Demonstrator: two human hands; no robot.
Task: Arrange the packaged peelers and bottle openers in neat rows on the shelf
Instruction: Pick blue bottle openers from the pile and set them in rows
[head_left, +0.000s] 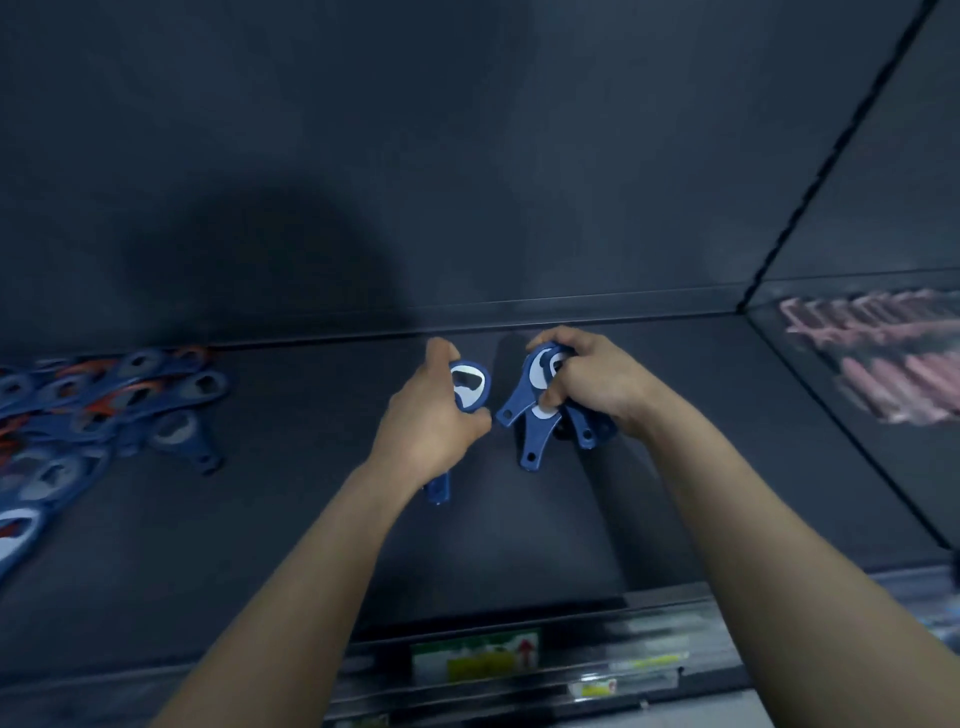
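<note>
My left hand (426, 421) grips one blue bottle opener (470, 388) with a white metal head; its handle end pokes out below my wrist. Just to its right, my right hand (587, 382) grips a fanned bunch of several blue bottle openers (524, 410), their handles pointing down and left. Both hands hover near the back of the dark shelf (311, 519). A loose pile of blue and orange bottle openers (104, 410) lies at the shelf's far left, partly cut off by the frame edge.
A dark back panel (467, 156) rises behind the shelf. A clear divider (841, 415) separates a right compartment with blurred pink packaged items (883, 358). Price labels (475, 656) line the shelf's front rail. Bare shelf surface lies between the pile and my hands.
</note>
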